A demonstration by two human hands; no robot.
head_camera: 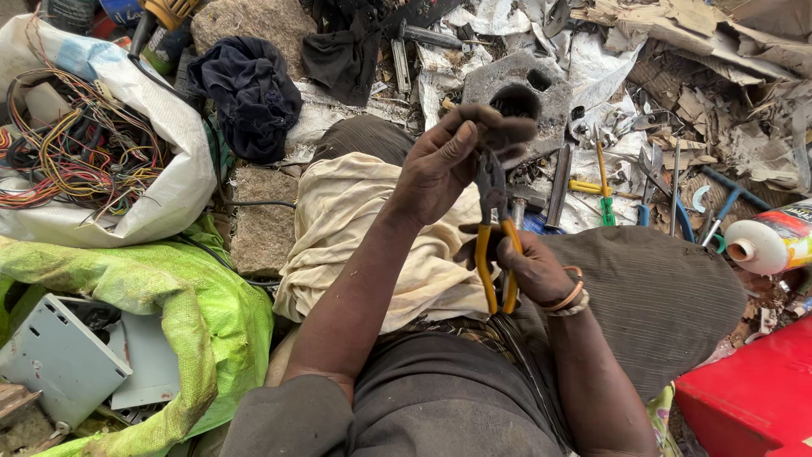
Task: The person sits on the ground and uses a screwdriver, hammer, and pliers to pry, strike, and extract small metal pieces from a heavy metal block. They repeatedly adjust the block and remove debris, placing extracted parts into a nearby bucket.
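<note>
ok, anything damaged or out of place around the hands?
Nothing broken that shows. The right hand grips orange-handled pliers; the left hand pinches a small dark part at their tip. Loose tools lie scattered on torn paper, and tangled coloured wires spill from a white sack.

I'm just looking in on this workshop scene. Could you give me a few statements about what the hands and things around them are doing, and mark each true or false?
1. The right hand grips the orange handles of the pliers. True.
2. The left hand is resting flat on the cream cloth. False: it is raised, pinching a small dark part at the pliers' nose.
3. A white sack holds tangled coloured wires. True.
4. The green-handled screwdriver is in the right hand. False: it lies on the ground.
</note>
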